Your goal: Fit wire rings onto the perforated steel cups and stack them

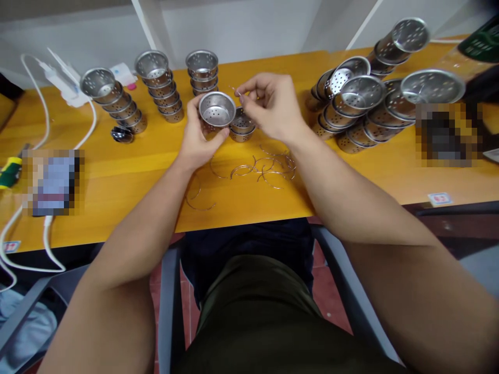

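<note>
No text legible anywhere. Sticker [440, 198] on the table [117, 176], near the front edge at right: white with red print, too small to read. Second sticker [10, 245] at the left front edge — red mark, equally unreadable. Two pixelated patches [52, 182] on the tabletop — nothing to make out.

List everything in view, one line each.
Perforated round steel cup: one, silver, in the left hand.
Stacked steel cups: three leaning stacks, silver, table's far left.
Short cup stack: one, silver, under the right hand.
Heaped steel cups: many, silver, far right.
Thin wire loops: several, silver, table's near middle.
White power strip: one, with cable, far left.
Wooden table: one, orange.
Left hand: grips the cup.
Right hand: fingers pinch a thin wire.
</note>
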A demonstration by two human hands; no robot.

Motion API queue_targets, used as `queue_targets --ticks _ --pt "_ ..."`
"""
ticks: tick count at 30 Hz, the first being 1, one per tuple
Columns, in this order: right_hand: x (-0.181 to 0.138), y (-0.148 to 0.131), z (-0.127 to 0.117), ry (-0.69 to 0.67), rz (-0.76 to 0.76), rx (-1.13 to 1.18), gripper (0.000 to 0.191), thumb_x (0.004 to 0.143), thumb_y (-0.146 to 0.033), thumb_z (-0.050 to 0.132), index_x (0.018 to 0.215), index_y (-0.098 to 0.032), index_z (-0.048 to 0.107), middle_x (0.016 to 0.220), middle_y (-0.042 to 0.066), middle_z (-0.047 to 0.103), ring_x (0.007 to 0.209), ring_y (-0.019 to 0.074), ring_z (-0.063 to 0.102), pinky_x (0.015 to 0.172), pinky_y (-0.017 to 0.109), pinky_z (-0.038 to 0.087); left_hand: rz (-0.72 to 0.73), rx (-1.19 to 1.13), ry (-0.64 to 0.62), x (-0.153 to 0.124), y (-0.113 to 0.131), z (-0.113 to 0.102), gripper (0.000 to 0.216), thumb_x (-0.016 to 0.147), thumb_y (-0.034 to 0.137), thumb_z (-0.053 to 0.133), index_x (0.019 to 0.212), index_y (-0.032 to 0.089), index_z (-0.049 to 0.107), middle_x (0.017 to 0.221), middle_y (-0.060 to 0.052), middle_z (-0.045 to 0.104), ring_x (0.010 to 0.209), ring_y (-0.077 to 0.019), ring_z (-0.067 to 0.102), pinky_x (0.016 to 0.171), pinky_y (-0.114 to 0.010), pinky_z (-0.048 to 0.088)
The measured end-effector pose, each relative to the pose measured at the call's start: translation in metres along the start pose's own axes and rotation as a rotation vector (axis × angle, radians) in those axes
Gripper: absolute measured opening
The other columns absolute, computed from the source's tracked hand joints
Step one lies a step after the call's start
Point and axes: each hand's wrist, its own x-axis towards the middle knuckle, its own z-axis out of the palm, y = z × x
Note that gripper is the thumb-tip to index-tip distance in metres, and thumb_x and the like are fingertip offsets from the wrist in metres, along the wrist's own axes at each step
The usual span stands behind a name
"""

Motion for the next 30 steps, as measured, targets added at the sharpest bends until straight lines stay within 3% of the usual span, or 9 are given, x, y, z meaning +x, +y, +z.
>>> queue_targets --ticks 1,4,6,12,16,22,26,30 --pt "0.001 0.01 0.005 0.008 -0.032 0.002 0.01 0.112 -0.031 0.084 0.111 -0.029 0.075 0.08 -0.004 0.065 0.074 0.0166 0.051 0.07 0.036 0.044 -0.008 0.026 0.003 0.002 0.003 -0.002 0.106 0.091 0.076 0.105 0.171 0.041 0.046 0.17 -0.015 0.063 0.156 -0.0406 0.073 0.133 -0.058 0.066" --pt "0.0 0.027 0.015 0.016 -0.106 0.006 0.037 0.105 -0.072 0.084 0.114 -0.037 0.077 0.083 0.0 0.071 0.08 0.0242 0.055 0.075 0.044 0.045 -0.049 0.14 0.005 0.006 0.014 -0.009 0.109 0.077 0.068 0.119 0.162 0.035 0.059 0.16 -0.015 0.068 0.154 -0.043 0.072 0.139 -0.063 0.061" --pt "-0.003 0.031 0.019 0.033 -0.125 0.007 0.046 0.105 -0.083 0.079 0.115 -0.037 0.079 0.087 0.003 0.074 0.08 0.0255 0.055 0.077 0.047 0.045 -0.075 0.185 0.003 0.008 0.019 -0.011 0.103 0.073 0.066 0.121 0.153 0.033 0.066 0.152 -0.014 0.07 0.152 -0.0434 0.071 0.14 -0.064 0.059" --pt "-0.01 0.035 0.031 0.021 -0.213 -0.035 0.045 0.111 -0.075 0.077 0.12 -0.032 0.086 0.088 0.004 0.075 0.077 0.0237 0.057 0.078 0.044 0.052 -0.026 0.089 -0.026 0.004 0.021 0.0 0.113 0.073 0.087 0.115 0.154 0.032 0.059 0.146 -0.011 0.074 0.139 -0.0396 0.079 0.126 -0.057 0.065" --pt "-0.013 0.034 0.034 0.07 -0.197 -0.089 0.029 0.116 -0.056 0.081 0.117 -0.028 0.087 0.086 0.003 0.07 0.078 0.023 0.063 0.081 0.041 0.06 -0.007 0.031 -0.052 0.001 0.023 0.007 0.122 0.07 0.099 0.109 0.157 0.034 0.054 0.144 -0.01 0.074 0.131 -0.0373 0.082 0.115 -0.052 0.07" --pt "-0.015 0.027 0.034 0.093 -0.161 -0.154 0.006 0.114 -0.033 0.085 0.114 -0.027 0.086 0.084 0.0 0.067 0.082 0.0225 0.068 0.092 0.04 0.065 -0.026 0.009 -0.077 0.001 0.033 0.009 0.123 0.068 0.1 0.109 0.155 0.033 0.054 0.144 -0.01 0.076 0.13 -0.037 0.084 0.112 -0.051 0.072" --pt "-0.018 0.017 0.031 0.085 -0.096 -0.186 0.008 0.114 -0.037 0.084 0.114 -0.028 0.084 0.086 0.001 0.069 0.086 0.0239 0.069 0.093 0.039 0.065 -0.094 0.034 -0.092 0.0 0.039 0.01 0.122 0.067 0.096 0.112 0.153 0.033 0.055 0.145 -0.01 0.076 0.131 -0.0377 0.084 0.113 -0.053 0.072" --pt "-0.021 0.008 0.028 0.032 -0.001 -0.172 0.025 0.113 -0.055 0.082 0.118 -0.031 0.081 0.091 0.004 0.069 0.096 0.0284 0.07 0.084 0.038 0.063 -0.1 0.013 -0.108 0.0 0.042 0.01 0.126 0.061 0.097 0.115 0.153 0.036 0.055 0.147 -0.009 0.078 0.132 -0.0388 0.083 0.114 -0.057 0.073"
